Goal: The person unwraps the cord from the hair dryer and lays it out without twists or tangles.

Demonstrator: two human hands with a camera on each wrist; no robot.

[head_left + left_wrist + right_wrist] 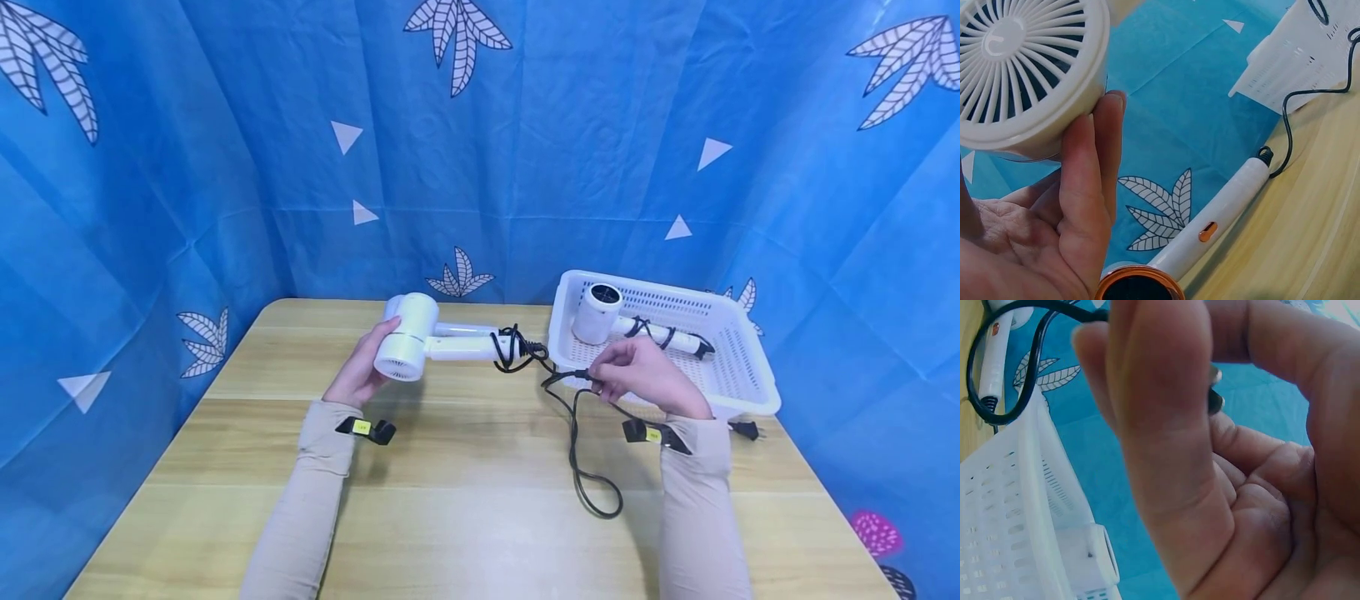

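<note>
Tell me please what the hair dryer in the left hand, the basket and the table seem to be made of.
Hair dryer in the left hand: likely hard, glossy plastic; its grille catches highlights.
Basket: probably satin plastic; thin slotted walls look moulded.
Table: wood look, slight sheen; grain shows, but solid wood or laminate stays open.

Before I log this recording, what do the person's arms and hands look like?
Left sleeve and right sleeve: both plain, pale beige, long to the wrist. Each wrist bears a black mount with a small yellow label, its print too small to read. Left hand and right hand: no gloves.
</note>
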